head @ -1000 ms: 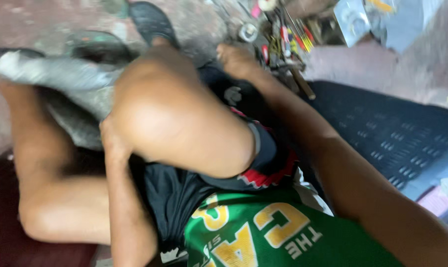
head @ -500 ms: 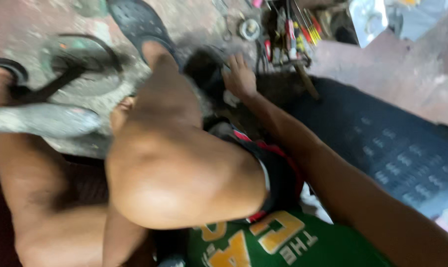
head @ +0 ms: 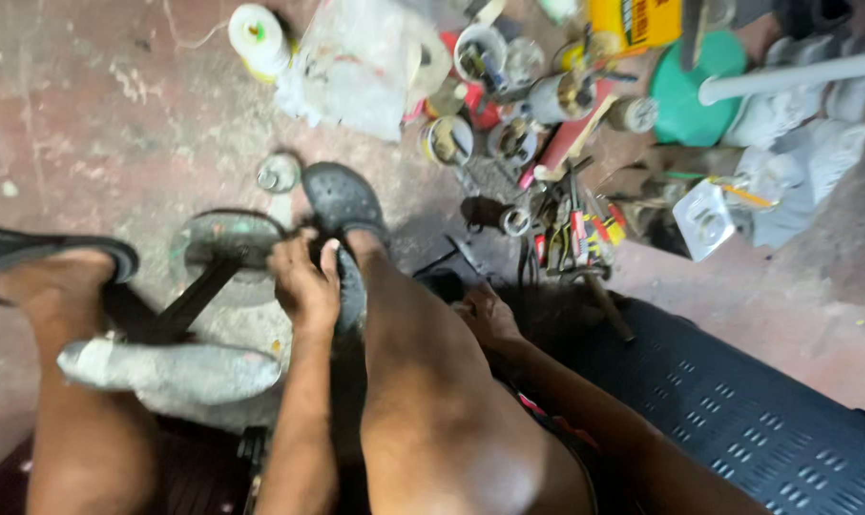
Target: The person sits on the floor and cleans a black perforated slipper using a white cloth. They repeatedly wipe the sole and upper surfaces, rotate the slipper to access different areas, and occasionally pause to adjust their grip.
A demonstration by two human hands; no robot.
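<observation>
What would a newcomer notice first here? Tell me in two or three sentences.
First, the bare legs filling the foreground, with the left hand gripping the dark clog on the raised foot at centre. The right hand reaches down beside that leg. Beyond, at top right, lies a dense clutter of cans and hand tools on the stained floor.

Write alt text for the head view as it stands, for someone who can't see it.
Seen from above, a seated person's left hand grips the heel of the dark clog on their right foot, while the right hand rests low beside that leg. A round metal base with a dark bar lies on the concrete floor, with cluttered tools and cans beyond.
</observation>
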